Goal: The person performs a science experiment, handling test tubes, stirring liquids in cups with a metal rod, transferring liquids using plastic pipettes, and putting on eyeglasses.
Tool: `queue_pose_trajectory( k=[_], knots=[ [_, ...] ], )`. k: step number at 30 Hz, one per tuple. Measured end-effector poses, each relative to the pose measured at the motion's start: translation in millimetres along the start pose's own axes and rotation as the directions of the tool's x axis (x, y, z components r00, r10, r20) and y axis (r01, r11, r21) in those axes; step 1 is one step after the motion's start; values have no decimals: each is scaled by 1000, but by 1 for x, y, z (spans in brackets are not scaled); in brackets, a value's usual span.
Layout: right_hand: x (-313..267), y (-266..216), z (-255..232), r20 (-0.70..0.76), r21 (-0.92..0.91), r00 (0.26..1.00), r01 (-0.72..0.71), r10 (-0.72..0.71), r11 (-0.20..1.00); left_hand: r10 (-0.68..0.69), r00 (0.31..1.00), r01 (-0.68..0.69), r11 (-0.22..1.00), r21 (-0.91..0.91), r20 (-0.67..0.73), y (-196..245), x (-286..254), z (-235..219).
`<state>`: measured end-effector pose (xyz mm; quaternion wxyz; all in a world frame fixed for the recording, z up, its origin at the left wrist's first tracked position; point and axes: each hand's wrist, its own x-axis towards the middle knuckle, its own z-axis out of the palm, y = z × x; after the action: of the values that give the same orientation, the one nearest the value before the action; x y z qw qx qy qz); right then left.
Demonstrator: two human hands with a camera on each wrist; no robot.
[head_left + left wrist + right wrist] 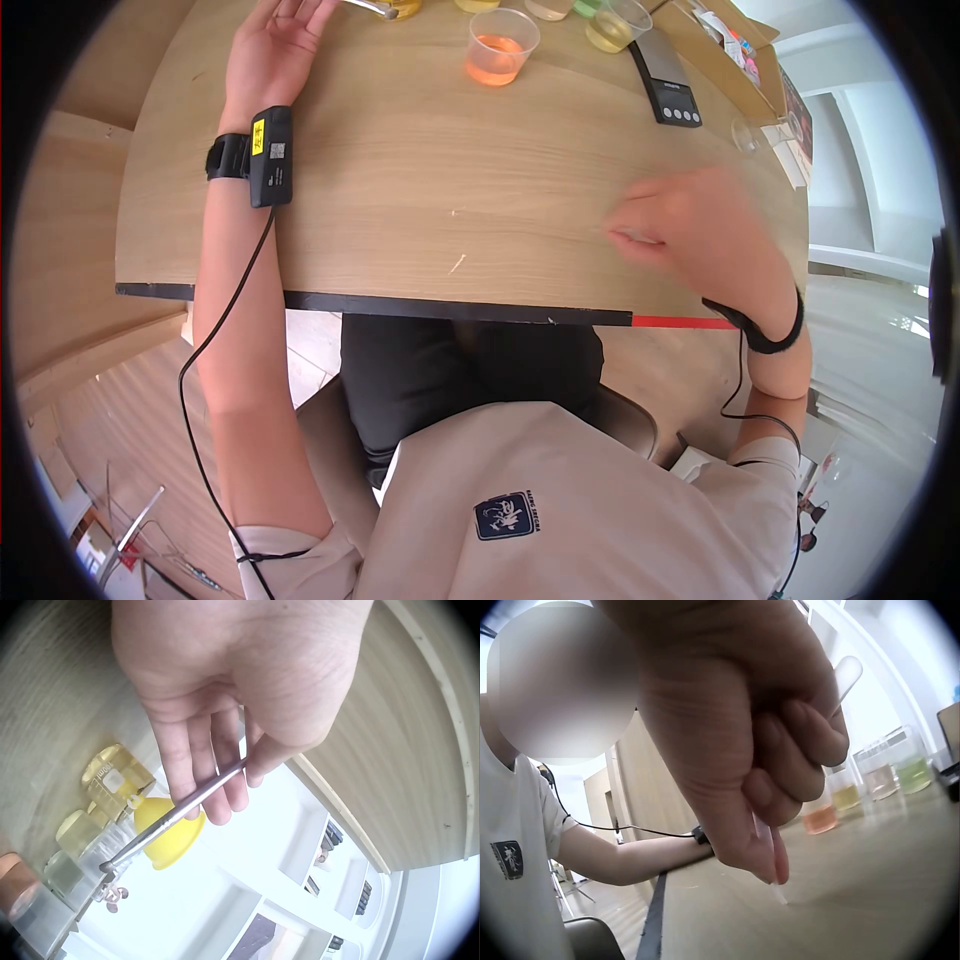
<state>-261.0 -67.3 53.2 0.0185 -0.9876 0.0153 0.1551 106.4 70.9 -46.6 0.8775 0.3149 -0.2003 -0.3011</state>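
Observation:
The left hand [275,58], palm up at the table's far left, pinches a thin metal rod [368,8] between thumb and fingers. In the left wrist view the rod [176,814] slants down past a beaker of yellow liquid [118,780] and a yellow cup-shaped thing [171,838]. Blurred in the head view, the right hand [700,225] is over the table's right part. Its fingers curl round a clear plastic dropper in the right wrist view; the rounded end [847,675] sticks out above, the narrow tip points down near the tabletop.
A plastic cup of orange liquid [497,62] stands on the table [420,200], with several cups of coloured liquid behind. A black scale [668,85] and a cardboard box [735,60] are at the far right. The table's near edge [420,306] has dark tape.

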Motion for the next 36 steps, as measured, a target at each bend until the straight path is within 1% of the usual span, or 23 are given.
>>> queue_pose_trajectory(
  k=[2, 3, 5, 6, 8, 9, 11, 12, 14, 15, 17, 21, 23, 24, 26, 27, 29, 30, 32, 33, 34, 35, 36],
  knots=[
    [6, -6, 11, -239, 104, 967, 112, -84, 988, -2, 1000, 2, 1000, -1, 7, -1, 1, 0],
    [13, -5, 16, -241, 106, 967, 109, -80, 988, -3, 1000, 3, 1000, -3, 13, -1, 1, 0],
    [33, 7, 22, -383, 161, 921, 146, -74, 976, -3, 1000, 3, 1000, -4, 12, -1, 2, 0],
    [37, 13, 23, -383, 162, 921, 147, -75, 976, -1, 1000, 1, 1000, -7, 6, -1, 1, 1],
    [40, 24, 25, -453, 37, 891, 10, 8, 999, 2, 1000, -2, 1000, 3, 9, -1, 0, 1],
    [34, 27, 23, -449, 34, 893, 19, -1, 999, 7, 1000, -7, 1000, 12, 11, -1, -1, 2],
    [17, 24, 14, -234, -124, 966, -141, 109, 982, 4, 1000, -4, 1000, 3, 27, 0, -3, 4],
    [12, 16, 8, -229, -127, 968, -132, 101, 983, -6, 999, 6, 1000, -5, 54, 0, -3, 3],
    [0, 4, -1, 41, -72, 999, -15, 18, 997, -5, 999, 5, 1000, -1, 34, 0, 0, -1],
    [1, 2, 4, 43, -68, 999, -24, 27, 997, -9, 1000, 9, 1000, 5, 23, -1, 1, -1],
    [7, -4, 19, -314, 68, 947, 100, -74, 993, -7, 999, 7, 1000, 16, 35, -1, 1, -3],
    [26, 17, 20, -351, 73, 936, 45, -17, 996, 11, 1000, -12, 999, 31, 23, -1, 1, 1],
    [22, 26, 16, -290, -88, 955, -91, 62, 992, 6, 1000, -6, 1000, 25, 4, -1, 0, 4],
    [19, 24, 11, -288, -94, 956, -81, 51, 992, -1, 1000, 2, 1000, 17, -17, 0, -1, 4],
    [5, 14, 2, -53, -32, 998, 18, -20, 999, 4, 1000, -3, 1000, 19, -9, 1, -1, 0],
    [7, 12, 3, -49, -30, 999, 14, -15, 999, 1, 1000, -1, 1000, 21, 13, -1, 0, 1],
    [14, 5, 6, -167, 16, 980, 116, -112, 993, -3, 1000, 3, 1000, 25, 1, -2, -2, 3],
    [20, 10, 8, -171, 20, 980, 105, -100, 994, 3, 1000, -2, 1000, 31, -15, -1, -2, 4],
    [36, 26, 12, -330, 99, 944, 14, 20, 995, -19, 999, 20, 999, -25, 49, 2, 10, -15],
    [34, 30, 10, -336, 101, 941, 4, 30, 995, -28, 994, 37, 996, -84, 101, 2, 13, -14],
    [31, 35, 6, -280, 1, 958, -67, 65, 998, -28, 994, 37, 996, -82, 109, 1, 14, -15],
    [29, 40, 4, -225, -103, 969, -126, 100, 987, -31, 995, 37, 997, -70, 91, 1, 15, -17],
    [22, 39, 3, -227, -107, 969, -121, 94, 987, -31, 997, 35, 998, -59, 66, 2, 13, -18]
  ],
)
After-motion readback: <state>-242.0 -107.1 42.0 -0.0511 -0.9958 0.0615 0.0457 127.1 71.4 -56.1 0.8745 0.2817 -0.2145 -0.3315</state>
